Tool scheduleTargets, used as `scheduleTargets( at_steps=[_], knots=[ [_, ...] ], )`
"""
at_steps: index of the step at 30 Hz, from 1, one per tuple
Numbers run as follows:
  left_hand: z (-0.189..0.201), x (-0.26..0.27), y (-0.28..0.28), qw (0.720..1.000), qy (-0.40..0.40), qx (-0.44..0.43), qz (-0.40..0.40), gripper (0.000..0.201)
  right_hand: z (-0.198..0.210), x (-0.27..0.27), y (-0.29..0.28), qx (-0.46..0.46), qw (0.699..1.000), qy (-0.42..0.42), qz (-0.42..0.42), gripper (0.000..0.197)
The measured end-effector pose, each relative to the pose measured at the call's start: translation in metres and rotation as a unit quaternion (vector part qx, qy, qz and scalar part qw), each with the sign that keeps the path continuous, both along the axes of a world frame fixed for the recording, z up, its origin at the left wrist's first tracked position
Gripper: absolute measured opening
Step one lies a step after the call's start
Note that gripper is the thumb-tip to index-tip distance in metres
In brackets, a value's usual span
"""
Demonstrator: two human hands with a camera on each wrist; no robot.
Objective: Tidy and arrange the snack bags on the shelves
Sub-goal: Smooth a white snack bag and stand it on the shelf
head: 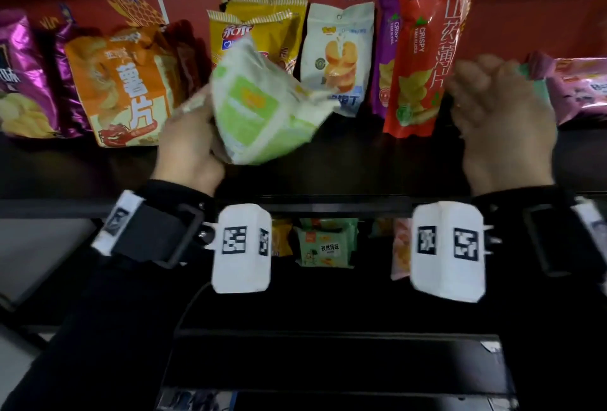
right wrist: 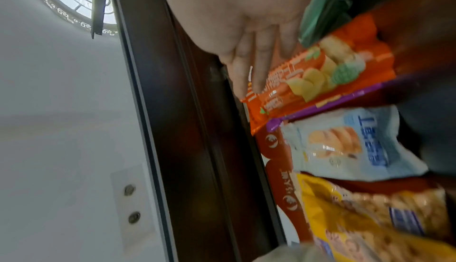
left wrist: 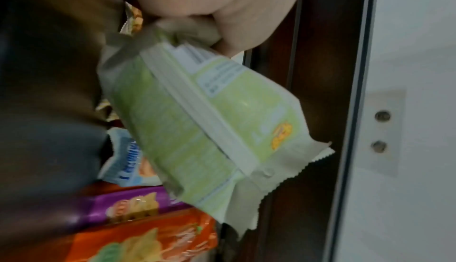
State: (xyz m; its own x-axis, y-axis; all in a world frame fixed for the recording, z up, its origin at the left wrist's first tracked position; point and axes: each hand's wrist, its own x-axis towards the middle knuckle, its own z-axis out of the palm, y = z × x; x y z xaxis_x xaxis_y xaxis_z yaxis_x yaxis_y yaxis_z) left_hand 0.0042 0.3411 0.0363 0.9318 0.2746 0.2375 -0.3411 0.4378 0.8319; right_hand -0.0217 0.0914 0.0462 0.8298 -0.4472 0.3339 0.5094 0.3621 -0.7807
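Wrist cameras with black-and-white markers nearest lens, head view. Left hand (head: 189, 144) grips green-and-white snack bag (head: 262, 108) by crumpled end, bag tilted, off shelf (head: 345, 164), in front of yellow bags (head: 262, 26); its print blurred, unreadable. Right hand (head: 502, 118), fingers straight in wrist view, presses red bag (head: 423, 59) reading "CRISPY YAM SLICES", upright beside purple bag (head: 387, 49). White-blue pouch (head: 338, 56) between. Orange bag (head: 124, 89) left.

Pale green and white bag (head: 262, 108); red-orange yam-chip bag (head: 423, 59) with white lettering; purple bag (head: 387, 46) behind; yellow bag (head: 262, 29); black shelf (head: 328, 164); red backboard (head: 542, 10).
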Motion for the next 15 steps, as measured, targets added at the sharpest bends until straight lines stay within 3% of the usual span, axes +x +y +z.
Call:
scheduleTargets(
  at_steps=[3,5,7,10,12,15],
  knots=[
    [0.019,-0.005,0.000,0.999,-0.009,-0.025,-0.037,0.036,-0.006,-0.002,0.001,-0.125,0.990,0.048,0.047,0.036],
    [0.026,-0.005,-0.015,0.997,0.003,-0.055,-0.062,0.031,-0.015,-0.002,0.020,-0.173,0.975,0.048,0.134,0.064],
    [0.028,-0.003,-0.030,0.991,0.053,-0.091,-0.086,0.028,-0.022,-0.005,0.039,-0.187,0.962,0.038,0.197,0.076],
    [0.024,-0.008,-0.044,0.963,0.170,-0.093,-0.185,0.035,-0.023,-0.004,0.054,-0.180,0.961,0.009,0.209,0.051],
    [0.017,-0.009,-0.047,0.953,0.188,-0.062,-0.229,0.031,-0.021,-0.001,0.053,-0.144,0.972,0.005,0.187,0.039],
    [0.010,-0.010,-0.046,0.976,0.129,0.076,-0.161,0.026,-0.018,0.004,0.043,-0.111,0.983,0.003,0.149,0.032]
  ],
)
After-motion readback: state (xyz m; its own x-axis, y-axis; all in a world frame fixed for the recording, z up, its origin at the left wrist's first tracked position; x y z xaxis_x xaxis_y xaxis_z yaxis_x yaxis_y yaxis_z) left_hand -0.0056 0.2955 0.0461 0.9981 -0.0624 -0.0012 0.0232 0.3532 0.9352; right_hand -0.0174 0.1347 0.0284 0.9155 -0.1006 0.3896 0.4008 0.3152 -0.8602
